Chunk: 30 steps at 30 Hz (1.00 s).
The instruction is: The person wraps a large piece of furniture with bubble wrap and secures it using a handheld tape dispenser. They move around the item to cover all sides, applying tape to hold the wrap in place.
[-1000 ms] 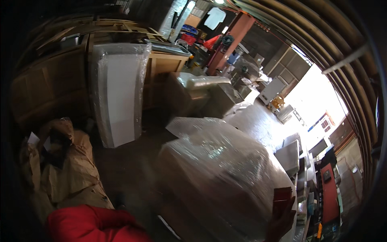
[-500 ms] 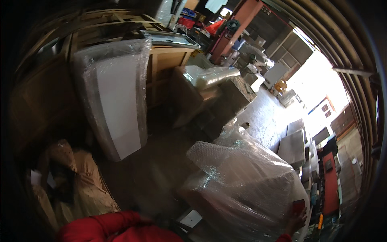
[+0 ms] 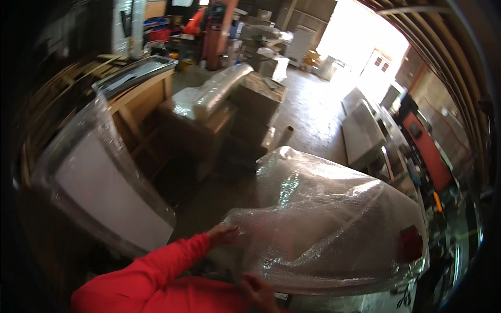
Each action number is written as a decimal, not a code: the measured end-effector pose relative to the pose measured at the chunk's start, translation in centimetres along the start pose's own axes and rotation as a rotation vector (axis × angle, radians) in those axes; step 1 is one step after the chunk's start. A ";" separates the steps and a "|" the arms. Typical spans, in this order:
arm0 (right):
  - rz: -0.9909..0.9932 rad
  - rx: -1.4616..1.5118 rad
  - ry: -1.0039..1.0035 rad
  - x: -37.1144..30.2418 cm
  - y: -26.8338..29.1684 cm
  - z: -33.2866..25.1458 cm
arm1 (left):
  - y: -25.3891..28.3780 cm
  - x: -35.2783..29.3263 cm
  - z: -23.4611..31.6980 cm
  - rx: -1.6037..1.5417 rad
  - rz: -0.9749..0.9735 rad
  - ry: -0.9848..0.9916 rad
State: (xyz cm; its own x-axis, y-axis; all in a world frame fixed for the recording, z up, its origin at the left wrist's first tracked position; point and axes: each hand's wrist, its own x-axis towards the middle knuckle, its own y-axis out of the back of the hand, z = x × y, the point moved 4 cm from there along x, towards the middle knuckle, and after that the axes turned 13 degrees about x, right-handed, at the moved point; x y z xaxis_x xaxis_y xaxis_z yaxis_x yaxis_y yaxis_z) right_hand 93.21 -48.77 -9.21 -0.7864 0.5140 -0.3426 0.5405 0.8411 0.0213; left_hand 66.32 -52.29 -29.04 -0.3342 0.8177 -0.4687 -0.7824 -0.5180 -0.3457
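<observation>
A large object lies under a sheet of clear bubble wrap (image 3: 323, 219), which hides what it is. My left hand (image 3: 223, 235), in a red sleeve, reaches to the left edge of the wrap, its fingers closed on the edge. Low in the middle, my right hand (image 3: 258, 289) is close to my body by the wrap's near edge. It is smeared, so its fingers cannot be made out. A small red block-like thing (image 3: 411, 244) rests on the wrap's right side, away from both hands.
A wrapped white panel (image 3: 109, 182) leans at the left, before a wooden crate (image 3: 141, 99). Wrapped boxes (image 3: 209, 115) with a plastic roll stand beyond. Flat panels (image 3: 362, 133) and a cluttered bench with a red board (image 3: 428, 151) line the right. A bright doorway (image 3: 360, 36) lies far off.
My right hand has let go of the red thing at the right and moved back toward my body. My left arm has stretched forward to the wrap. The view has turned right.
</observation>
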 end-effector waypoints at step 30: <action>1.543 -0.276 0.107 -6.3 -8.4 0.3 | -0.6 -1.4 2.4 -0.075 -0.246 0.149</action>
State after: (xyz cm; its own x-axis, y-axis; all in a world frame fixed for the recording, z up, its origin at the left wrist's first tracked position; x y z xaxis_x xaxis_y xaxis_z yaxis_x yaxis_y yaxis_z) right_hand 93.77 -59.11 -7.53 0.4286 0.8720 0.2364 0.7513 -0.4893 0.4428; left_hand 65.94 -52.51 -26.26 -0.0546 0.8781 -0.4754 -0.7872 -0.3307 -0.5204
